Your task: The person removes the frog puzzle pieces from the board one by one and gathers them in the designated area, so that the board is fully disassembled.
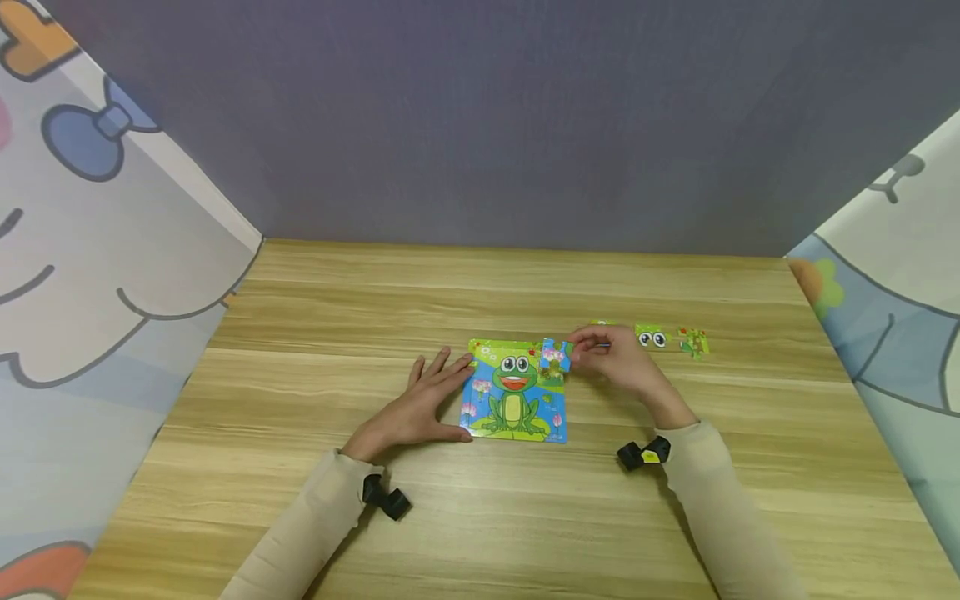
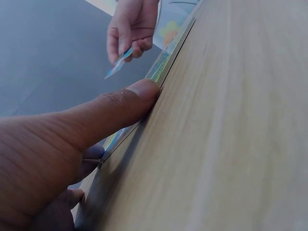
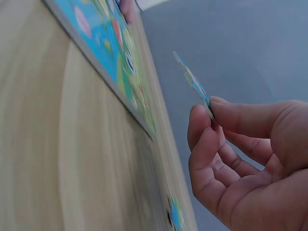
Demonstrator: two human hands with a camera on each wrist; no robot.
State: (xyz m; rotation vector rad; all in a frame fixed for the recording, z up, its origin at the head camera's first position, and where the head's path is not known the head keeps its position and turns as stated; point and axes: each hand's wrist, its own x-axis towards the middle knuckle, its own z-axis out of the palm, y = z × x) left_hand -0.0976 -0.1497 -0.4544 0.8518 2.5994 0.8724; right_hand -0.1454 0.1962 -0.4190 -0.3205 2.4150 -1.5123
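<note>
A square frog jigsaw puzzle (image 1: pixel 512 410) lies flat on the wooden table, showing a green frog on blue. My left hand (image 1: pixel 420 408) rests at its left side with fingers spread, the thumb (image 2: pixel 144 91) touching its near edge. Over the puzzle's upper right corner, my right hand (image 1: pixel 611 358) pinches a puzzle piece (image 1: pixel 555 357) between thumb and fingertips. In the right wrist view, this thin piece (image 3: pixel 195 84) is tilted and raised above the puzzle. From the left wrist, the right hand (image 2: pixel 132 29) appears beyond the puzzle, holding the piece.
Right of the puzzle lie loose puzzle pieces, one with frog eyes (image 1: pixel 652 337) and another in green and brown (image 1: pixel 695 342). The right hand partly covers others. A grey panel (image 1: pixel 517 125) stands behind the table (image 1: pixel 450 517), with cartoon-printed walls at both sides.
</note>
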